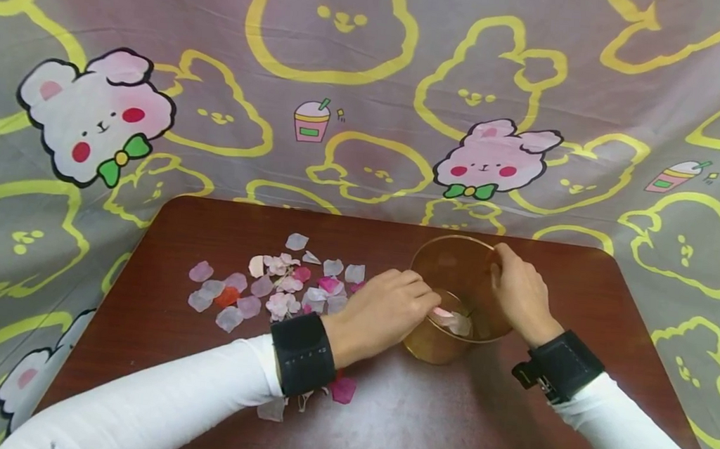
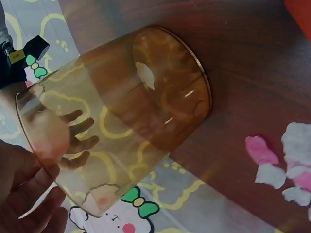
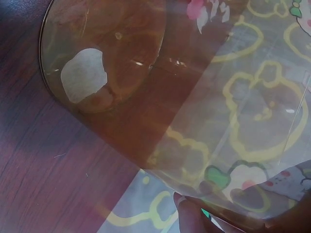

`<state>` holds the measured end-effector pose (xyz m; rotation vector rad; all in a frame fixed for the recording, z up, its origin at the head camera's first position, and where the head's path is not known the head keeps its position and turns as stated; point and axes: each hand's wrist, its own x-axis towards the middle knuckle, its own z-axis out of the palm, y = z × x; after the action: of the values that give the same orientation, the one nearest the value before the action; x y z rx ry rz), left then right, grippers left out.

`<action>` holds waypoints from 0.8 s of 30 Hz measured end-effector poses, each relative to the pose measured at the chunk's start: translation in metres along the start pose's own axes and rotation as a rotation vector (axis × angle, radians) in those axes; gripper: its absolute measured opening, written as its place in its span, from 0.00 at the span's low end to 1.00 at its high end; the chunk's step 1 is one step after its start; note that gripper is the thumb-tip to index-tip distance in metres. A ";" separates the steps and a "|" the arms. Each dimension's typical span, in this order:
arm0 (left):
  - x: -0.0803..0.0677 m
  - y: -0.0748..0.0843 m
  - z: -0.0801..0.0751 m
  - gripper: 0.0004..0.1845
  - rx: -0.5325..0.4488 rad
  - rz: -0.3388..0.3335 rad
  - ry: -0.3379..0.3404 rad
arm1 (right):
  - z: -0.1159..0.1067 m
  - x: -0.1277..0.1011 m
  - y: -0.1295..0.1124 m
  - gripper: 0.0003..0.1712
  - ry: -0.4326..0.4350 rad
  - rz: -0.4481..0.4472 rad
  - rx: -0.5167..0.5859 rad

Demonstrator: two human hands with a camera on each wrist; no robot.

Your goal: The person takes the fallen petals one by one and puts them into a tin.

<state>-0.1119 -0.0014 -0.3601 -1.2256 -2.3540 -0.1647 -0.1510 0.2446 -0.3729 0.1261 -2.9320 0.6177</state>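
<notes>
A clear amber cylindrical container (image 1: 429, 348) stands on the table, its round mouth facing up. My left hand (image 1: 388, 311) pinches the rim at its left side; in the left wrist view its thumb and fingers (image 2: 41, 194) meet at that edge. On the opposite side my right hand (image 1: 523, 290) grips the rim, its fingers showing through the amber wall in the left wrist view. A whitish petal (image 3: 85, 75) lies at the container's bottom. Beside my left fingertips a pink-and-white petal (image 1: 442, 313) shows in the head view; whether they touch it I cannot tell.
Loose fabric-like petals (image 1: 284, 306) in white, lilac and pink, with one orange-red petal (image 1: 227, 296), lie scattered left of the container. A magenta petal (image 1: 343, 390) lies near my left wrist. A patterned cloth (image 1: 366, 147) hangs behind the brown table (image 1: 601, 384).
</notes>
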 end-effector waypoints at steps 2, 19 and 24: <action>-0.003 0.000 0.001 0.04 -0.002 0.001 0.001 | 0.000 0.000 0.000 0.07 0.003 -0.005 -0.001; -0.054 -0.023 -0.004 0.16 -0.101 -0.165 0.017 | 0.002 -0.001 0.000 0.08 0.004 -0.008 -0.010; -0.076 -0.040 -0.002 0.14 -0.098 -0.246 0.003 | 0.001 -0.001 0.000 0.07 0.004 -0.015 -0.002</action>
<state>-0.1057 -0.0819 -0.3891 -0.9726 -2.5142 -0.3658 -0.1498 0.2445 -0.3740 0.1461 -2.9251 0.6126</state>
